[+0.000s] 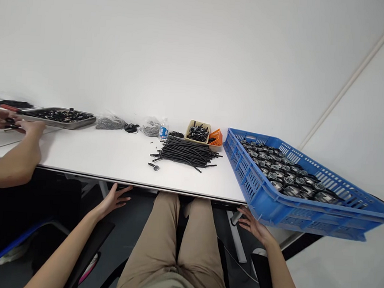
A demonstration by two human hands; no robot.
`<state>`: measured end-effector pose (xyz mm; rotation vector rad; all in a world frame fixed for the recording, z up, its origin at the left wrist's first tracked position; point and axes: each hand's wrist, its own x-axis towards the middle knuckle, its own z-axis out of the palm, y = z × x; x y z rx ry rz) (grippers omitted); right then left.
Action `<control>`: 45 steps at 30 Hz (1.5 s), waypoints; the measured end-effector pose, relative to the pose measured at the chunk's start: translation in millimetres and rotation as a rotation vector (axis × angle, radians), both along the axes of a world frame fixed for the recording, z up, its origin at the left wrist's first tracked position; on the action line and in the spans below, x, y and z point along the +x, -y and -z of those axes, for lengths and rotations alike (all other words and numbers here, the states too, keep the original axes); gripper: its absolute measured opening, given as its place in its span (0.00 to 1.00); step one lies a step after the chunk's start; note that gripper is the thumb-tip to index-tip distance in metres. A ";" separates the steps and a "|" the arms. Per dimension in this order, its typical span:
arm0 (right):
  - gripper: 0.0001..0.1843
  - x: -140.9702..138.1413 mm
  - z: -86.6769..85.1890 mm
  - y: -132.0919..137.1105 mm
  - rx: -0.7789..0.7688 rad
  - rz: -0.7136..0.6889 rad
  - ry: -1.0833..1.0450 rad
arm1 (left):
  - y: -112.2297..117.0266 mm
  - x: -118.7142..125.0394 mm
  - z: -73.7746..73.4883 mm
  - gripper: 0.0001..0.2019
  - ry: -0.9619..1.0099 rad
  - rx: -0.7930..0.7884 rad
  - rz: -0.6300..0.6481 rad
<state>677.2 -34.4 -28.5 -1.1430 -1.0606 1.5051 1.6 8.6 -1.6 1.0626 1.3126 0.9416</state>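
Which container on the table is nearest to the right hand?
The blue crate, beside the right hand; the beige basket, orange basket and metal tray sit farther away.

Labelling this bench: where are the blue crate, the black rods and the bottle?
blue crate (pixel 299 212): head view, near side wall.
black rods (pixel 184 154): head view, middle of the pile.
bottle (pixel 163 131): head view, its label.

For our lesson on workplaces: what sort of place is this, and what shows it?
Probably an assembly workshop: a blue crate of round metal parts, a heap of black rods, a metal tray of small parts.
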 end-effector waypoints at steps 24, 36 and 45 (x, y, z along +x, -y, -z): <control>0.40 1.0 3.0 -3.2 0.006 0.027 0.024 | -0.9 0.7 -4.1 0.49 -0.020 0.005 0.005; 0.35 2.6 1.8 -1.7 0.036 0.020 0.024 | -2.5 0.0 -3.1 0.49 -0.039 0.022 0.007; 0.36 1.0 2.6 -2.3 0.009 0.021 0.013 | -0.1 1.9 0.4 0.48 0.017 0.015 0.036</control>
